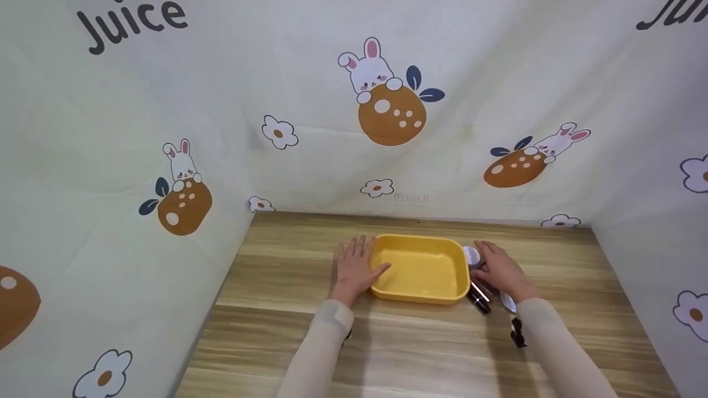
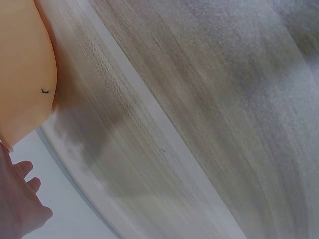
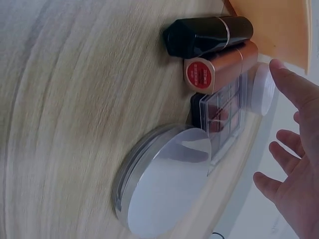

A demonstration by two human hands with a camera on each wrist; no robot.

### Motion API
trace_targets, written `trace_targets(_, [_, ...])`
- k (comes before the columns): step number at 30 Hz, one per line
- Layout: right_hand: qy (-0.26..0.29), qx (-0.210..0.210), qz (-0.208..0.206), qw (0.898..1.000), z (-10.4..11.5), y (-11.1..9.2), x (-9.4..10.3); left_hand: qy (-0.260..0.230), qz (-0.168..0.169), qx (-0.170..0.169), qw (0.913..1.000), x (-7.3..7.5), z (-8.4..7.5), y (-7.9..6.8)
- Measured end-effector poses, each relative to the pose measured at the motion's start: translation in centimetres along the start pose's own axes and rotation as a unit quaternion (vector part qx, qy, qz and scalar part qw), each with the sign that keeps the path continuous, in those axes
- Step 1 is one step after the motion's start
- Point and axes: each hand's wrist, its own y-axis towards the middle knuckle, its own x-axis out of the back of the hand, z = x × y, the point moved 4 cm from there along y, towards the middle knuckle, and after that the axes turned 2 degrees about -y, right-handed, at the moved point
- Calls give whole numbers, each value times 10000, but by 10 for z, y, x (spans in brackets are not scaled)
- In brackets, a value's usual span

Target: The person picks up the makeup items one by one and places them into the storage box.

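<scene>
A yellow rectangular tray (image 1: 420,271) sits on the wooden table, with bare floor showing inside. My left hand (image 1: 355,271) rests at its left side, fingers spread and straight, thumb reaching over the rim. To the tray's right, my right hand (image 1: 502,271) hovers with parted fingers over a cluster of makeup. The right wrist view shows a black lipstick tube (image 3: 212,36), a copper-coloured lipstick (image 3: 222,67), a clear-lidded eyeshadow palette (image 3: 224,112), a round white-lidded compact (image 3: 169,184) and a small round jar (image 3: 263,89) close to the thumb.
Pale cloth walls (image 1: 310,182) printed with rabbits, oranges and flowers enclose the table (image 1: 276,331) at the back and both sides. A black wrist mount (image 1: 518,333) shows beside the right sleeve.
</scene>
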Motion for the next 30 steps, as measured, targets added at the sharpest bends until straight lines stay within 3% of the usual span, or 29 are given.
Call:
trace_targets(12, [-149,112,-71,9998,9,7,-7,-94,-129,-80,9998,0,-1,0])
trace_targets(20, [-144,131,-18,9998,12,7,-17,-265,-45,-71,9996,-1,1,-2])
trace_targets(30, [-94,-8,-351,9993,16,9,-18,-321,-39,-23,9995,-2,1,-2])
